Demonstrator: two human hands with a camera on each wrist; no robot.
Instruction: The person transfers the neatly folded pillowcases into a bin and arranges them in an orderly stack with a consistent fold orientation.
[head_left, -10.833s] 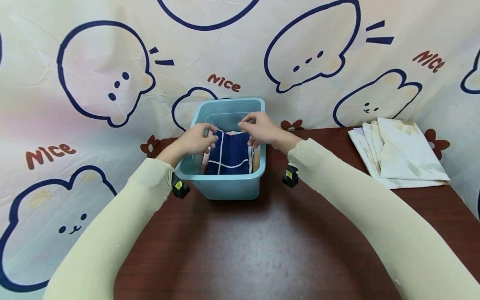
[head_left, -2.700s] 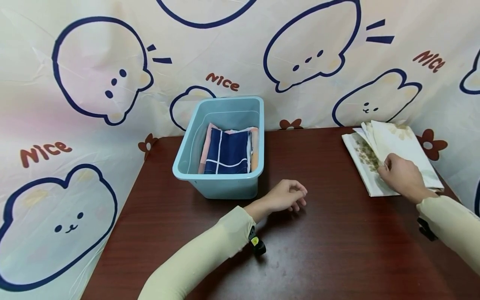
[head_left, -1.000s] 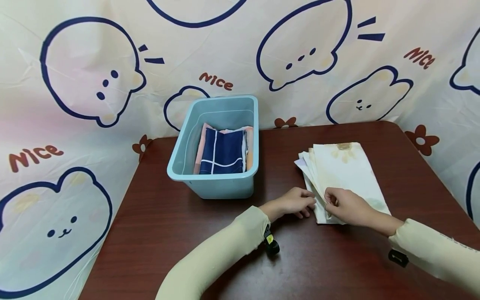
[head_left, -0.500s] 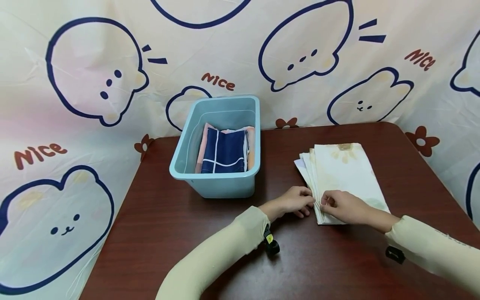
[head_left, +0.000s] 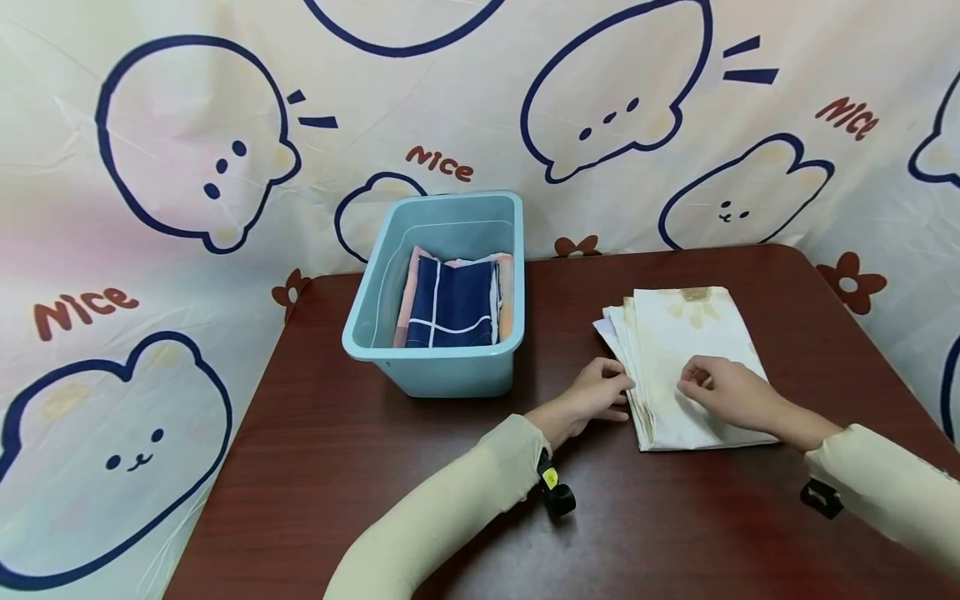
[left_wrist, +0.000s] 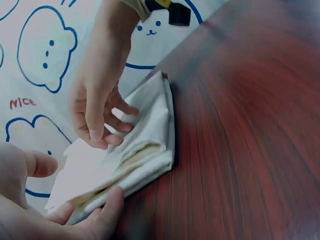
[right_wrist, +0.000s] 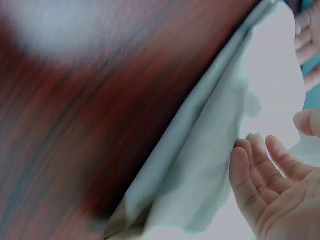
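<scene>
A folded white cloth (head_left: 693,350) with a pale flower print lies flat on the table, its layers fanned along the left side. At that layered edge my left hand (head_left: 588,393) rests with fingers extended, the fingertips touching it; the left wrist view shows these fingers (left_wrist: 107,215) right at the folds. My right hand (head_left: 731,396) hovers over the cloth's lower middle, fingers loosely bent and holding nothing. In the right wrist view the fingers (right_wrist: 250,175) hang just over the white fabric.
A light blue plastic bin (head_left: 442,367) stands at the back left of the cloth. Inside it are a folded navy cloth (head_left: 457,300) with white lines and pinkish fabric. The brown table (head_left: 420,492) meets a printed curtain (head_left: 420,100) behind.
Earlier both hands were at the bin. My right hand then brought the folded cloth from the far right toward my left hand, pinched its left edge, and has now let go and moved right.
</scene>
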